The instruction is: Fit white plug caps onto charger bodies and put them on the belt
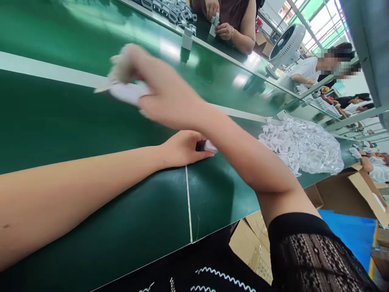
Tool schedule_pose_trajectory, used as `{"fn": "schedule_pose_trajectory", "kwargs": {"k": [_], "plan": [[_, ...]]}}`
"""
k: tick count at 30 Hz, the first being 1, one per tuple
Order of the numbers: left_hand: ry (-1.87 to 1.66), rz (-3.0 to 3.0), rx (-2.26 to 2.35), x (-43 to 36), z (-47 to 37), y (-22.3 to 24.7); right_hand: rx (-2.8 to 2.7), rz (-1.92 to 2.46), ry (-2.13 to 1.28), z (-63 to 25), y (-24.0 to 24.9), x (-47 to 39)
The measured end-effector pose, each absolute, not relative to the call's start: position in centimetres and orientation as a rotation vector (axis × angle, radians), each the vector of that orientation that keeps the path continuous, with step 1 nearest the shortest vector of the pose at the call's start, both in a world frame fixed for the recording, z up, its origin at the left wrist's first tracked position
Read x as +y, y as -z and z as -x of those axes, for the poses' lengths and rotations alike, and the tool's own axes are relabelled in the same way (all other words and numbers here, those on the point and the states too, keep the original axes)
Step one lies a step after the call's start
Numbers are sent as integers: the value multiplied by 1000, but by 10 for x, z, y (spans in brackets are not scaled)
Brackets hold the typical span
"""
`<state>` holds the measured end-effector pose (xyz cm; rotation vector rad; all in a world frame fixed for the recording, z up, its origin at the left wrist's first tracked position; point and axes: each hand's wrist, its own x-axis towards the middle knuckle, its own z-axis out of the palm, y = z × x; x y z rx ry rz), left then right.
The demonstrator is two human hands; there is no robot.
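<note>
My right hand (158, 87) reaches across to the left, above the white strip of the green table (136, 211). It is closed on a white plastic part (129, 92), and motion blurs its fingers. Lower down, my left hand (188, 149) rests on the table top, thumb and fingers closed around another white part (210, 147). My right forearm crosses in front of that part and hides some of it. The crossed arms have the right one on top.
White plastic pieces (279, 142) and a clear plastic bag (319, 146) lie at the right. Across the table a person (226, 30) handles a white part near a pile of pieces (172, 10). A fan (287, 44) and open cardboard boxes (343, 192) stand at the right.
</note>
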<state>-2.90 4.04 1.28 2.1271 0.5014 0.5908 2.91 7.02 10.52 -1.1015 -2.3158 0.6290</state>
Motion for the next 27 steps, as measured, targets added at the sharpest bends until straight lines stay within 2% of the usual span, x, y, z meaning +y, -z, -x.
{"fn": "schedule_pose_trajectory", "kwargs": {"k": [4, 8, 15, 22, 27], "plan": [[-615, -2151, 480, 46, 28, -11, -1964, 1207, -717, -125, -118, 33], [-555, -2139, 527, 48, 27, -12, -1803, 1362, -593, -181, -96, -5], [-471, -2083, 576, 50, 27, -13, -1827, 1382, -826, -195, -70, -22], [-385, -2131, 508, 55, 28, -9, -1874, 1210, -1297, -199, -64, -21], [-351, -2202, 367, 56, 30, -12, -1866, 1143, -1340, -204, -58, -16]]}}
